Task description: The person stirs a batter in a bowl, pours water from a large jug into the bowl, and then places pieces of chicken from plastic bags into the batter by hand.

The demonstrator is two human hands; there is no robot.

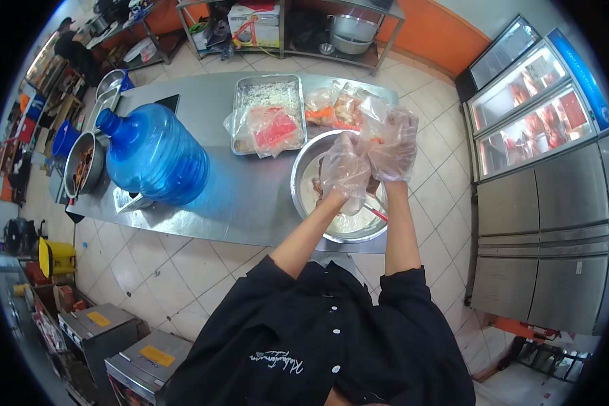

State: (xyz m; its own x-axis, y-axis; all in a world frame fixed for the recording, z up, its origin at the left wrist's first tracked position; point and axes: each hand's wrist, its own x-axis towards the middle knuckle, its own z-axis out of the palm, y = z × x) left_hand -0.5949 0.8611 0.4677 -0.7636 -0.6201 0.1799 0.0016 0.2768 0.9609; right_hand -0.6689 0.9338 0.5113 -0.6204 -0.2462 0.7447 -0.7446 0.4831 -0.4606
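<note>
Both of my hands are in loose clear plastic gloves above a large metal bowl (pixel 295 191) at the table's right end. A pale creamy liquid with brown pieces lies in the bowl, and a red-handled utensil (pixel 377 213) leans in it. My left hand (pixel 346 165) is over the bowl's middle. My right hand (pixel 393 147) is beside it, over the right rim, at a clear plastic bag (pixel 374 114) with orange bits. The crumpled plastic hides the fingers of both hands. Behind the bowl lie plastic bags with orange and pale food (pixel 346 109).
A metal tray (pixel 270 91) with white crumbs and a red-marked bag stands left of the bowl. Farther left are a big blue water bottle (pixel 157 155) and a metal bowl of brown food (pixel 83 165). A lit glass-door fridge (pixel 535 122) stands at right. A person (pixel 73 51) is at far left.
</note>
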